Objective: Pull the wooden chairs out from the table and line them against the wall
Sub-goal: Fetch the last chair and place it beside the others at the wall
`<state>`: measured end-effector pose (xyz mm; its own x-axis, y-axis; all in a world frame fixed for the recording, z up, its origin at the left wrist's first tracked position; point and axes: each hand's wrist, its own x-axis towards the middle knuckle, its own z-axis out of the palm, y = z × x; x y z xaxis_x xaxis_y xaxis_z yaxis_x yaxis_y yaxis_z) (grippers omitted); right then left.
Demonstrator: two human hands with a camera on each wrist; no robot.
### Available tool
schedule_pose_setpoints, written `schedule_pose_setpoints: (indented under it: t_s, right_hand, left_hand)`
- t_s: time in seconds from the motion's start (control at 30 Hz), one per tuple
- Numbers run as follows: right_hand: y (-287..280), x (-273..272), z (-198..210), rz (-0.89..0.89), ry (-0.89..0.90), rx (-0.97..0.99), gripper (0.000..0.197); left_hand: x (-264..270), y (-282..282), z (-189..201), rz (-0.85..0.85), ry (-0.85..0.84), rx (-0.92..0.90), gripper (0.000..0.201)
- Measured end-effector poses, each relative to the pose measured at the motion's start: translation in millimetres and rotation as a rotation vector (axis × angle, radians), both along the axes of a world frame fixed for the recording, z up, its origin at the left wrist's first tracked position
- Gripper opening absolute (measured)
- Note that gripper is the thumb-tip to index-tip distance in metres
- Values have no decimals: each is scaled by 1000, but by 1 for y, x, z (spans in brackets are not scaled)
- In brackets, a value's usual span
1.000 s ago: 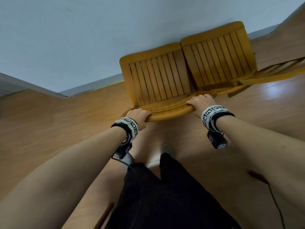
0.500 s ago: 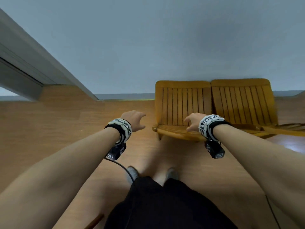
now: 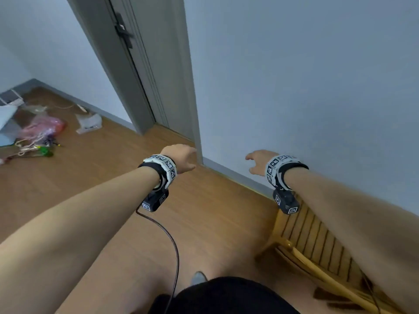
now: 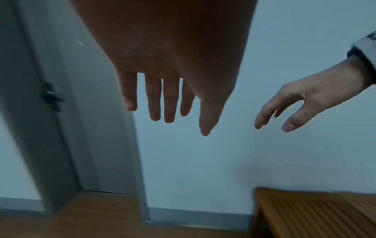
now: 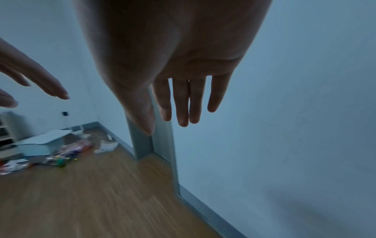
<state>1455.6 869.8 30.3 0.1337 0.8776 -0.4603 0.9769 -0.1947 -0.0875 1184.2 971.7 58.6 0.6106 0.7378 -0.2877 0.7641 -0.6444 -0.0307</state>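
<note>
A slatted wooden chair [image 3: 317, 241] stands with its back against the pale wall [image 3: 306, 87] at the lower right of the head view, partly hidden under my right forearm; its top corner [image 4: 305, 209] shows in the left wrist view. My left hand [image 3: 181, 158] hangs in the air with straight fingers [image 4: 158, 99], holding nothing. My right hand [image 3: 258, 162] is also free of the chair, fingers [image 5: 183, 103] straight and relaxed, near the wall above the skirting.
A grey door [image 3: 136, 71] with a dark handle [image 3: 123, 30] sits in a recess left of the wall corner. Plastic bags and clutter [image 3: 38, 130] and a white box [image 5: 44, 141] lie on the wooden floor [image 3: 90, 173] at far left. A cable [image 3: 172, 245] trails from my left wrist.
Both hands have let go of the chair seat and lifted. My view has swung left, so the chairs slid to the lower right and the door came into sight.
</note>
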Motion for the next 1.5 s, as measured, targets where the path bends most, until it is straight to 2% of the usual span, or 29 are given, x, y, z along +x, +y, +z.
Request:
schedule_pose_setpoints:
  t_s: [0.13, 0.3, 0.5, 0.7, 1.0, 1.23, 1.5]
  right_hand:
    - [78, -84, 26, 134, -35, 92, 59]
    - [153, -215, 38, 345, -18, 134, 59]
    - [212, -379, 42, 663, -59, 124, 59]
    - [248, -532, 26, 964, -74, 106, 58]
    - [305, -764, -13, 1403, -24, 97, 60]
    - [330, -927, -8, 1696, -16, 145, 51]
    - [268, -1089, -9, 1965, 24, 121, 53]
  left_hand:
    - [-98, 32, 21, 157, -15, 43, 67]
    - [-234, 40, 34, 403, 6, 45, 66]
    - [-381, 18, 31, 753, 18, 18, 62]
    - [-503, -29, 9, 1085, 26, -38, 63]
    - [-643, -59, -11, 1498, 96, -62, 52]
    - [-718, -67, -10, 1848, 69, -68, 58]
    - [-791, -146, -17, 2120, 63, -83, 58]
